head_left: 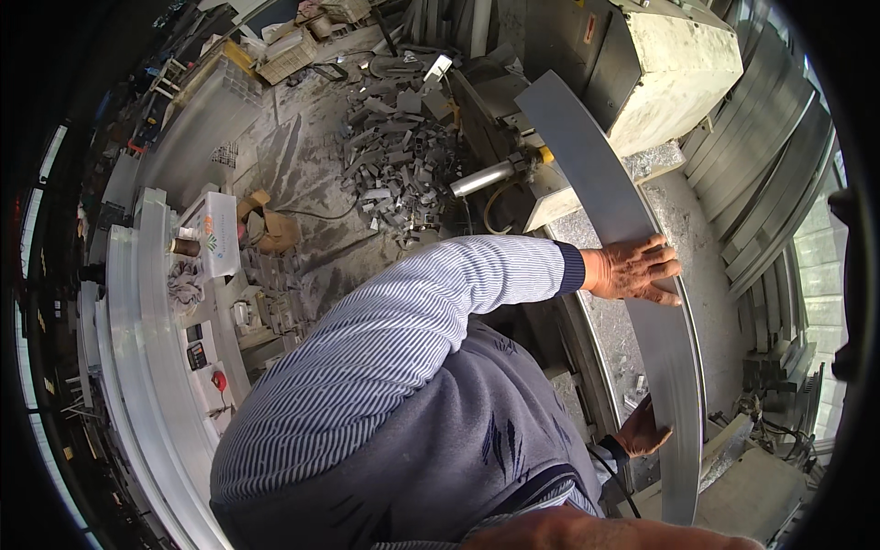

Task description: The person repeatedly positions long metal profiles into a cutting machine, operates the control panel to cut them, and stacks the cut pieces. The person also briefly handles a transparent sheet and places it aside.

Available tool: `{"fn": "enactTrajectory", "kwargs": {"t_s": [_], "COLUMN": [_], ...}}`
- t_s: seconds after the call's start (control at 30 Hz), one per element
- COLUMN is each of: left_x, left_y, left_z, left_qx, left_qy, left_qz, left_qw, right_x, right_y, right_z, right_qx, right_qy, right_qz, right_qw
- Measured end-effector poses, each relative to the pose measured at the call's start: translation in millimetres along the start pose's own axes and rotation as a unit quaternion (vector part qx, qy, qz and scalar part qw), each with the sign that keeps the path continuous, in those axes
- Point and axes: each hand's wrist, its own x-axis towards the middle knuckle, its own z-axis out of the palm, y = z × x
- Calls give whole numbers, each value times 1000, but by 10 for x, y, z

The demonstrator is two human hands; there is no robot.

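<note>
A long flat grey metal profile (655, 344) lies at the right, running from beside a machine housing down towards the bottom of the view. My left hand (634, 269), in a striped sleeve with a dark cuff, rests across its middle, fingers curled over the far edge. Lower down, my right hand (645, 431) holds the profile from its near side, its fingers partly hidden behind the metal. A silver cylinder (483, 178) points out next to the profile's upper part.
The pale machine housing (674, 82) stands beyond the profile's far end. A heap of metal offcuts (401, 147) covers the floor. Long profiles (124, 312) are stacked at left, others (765, 174) at right. A cardboard box (272, 229) sits near a white carton (220, 235).
</note>
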Motion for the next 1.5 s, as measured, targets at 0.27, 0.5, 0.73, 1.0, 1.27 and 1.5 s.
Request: {"fn": "enactTrajectory", "kwargs": {"t_s": [0.27,0.5,0.73,1.0,1.27,1.5], "left_x": [-538,-1821,-3218,-5117,-6294,-7193], "left_y": [-185,-297,-29,794,1125,933], "left_z": [-1185,-2376,-3498,-4078,-4313,-4479], "left_qx": [1,11,40,61,25,19], "left_qy": [114,200,142,82,108,106], "left_qz": [-46,-151,-337,-563,-734,-818], "left_qw": [992,968,930,820,670,564], "right_x": [-584,-1371,-1586,-1699,-2330,-2471], "right_y": [177,674,1194,2545,4247,5870], "right_z": [1060,2214,3262,4156,4767,5020], "right_qx": [29,-26,42,-392,-274,-350], "right_qy": [-14,-59,-248,-257,-388,-457], "right_qz": [-6,-40,-24,-346,-116,-116], "right_qw": [999,997,968,813,872,809]}}
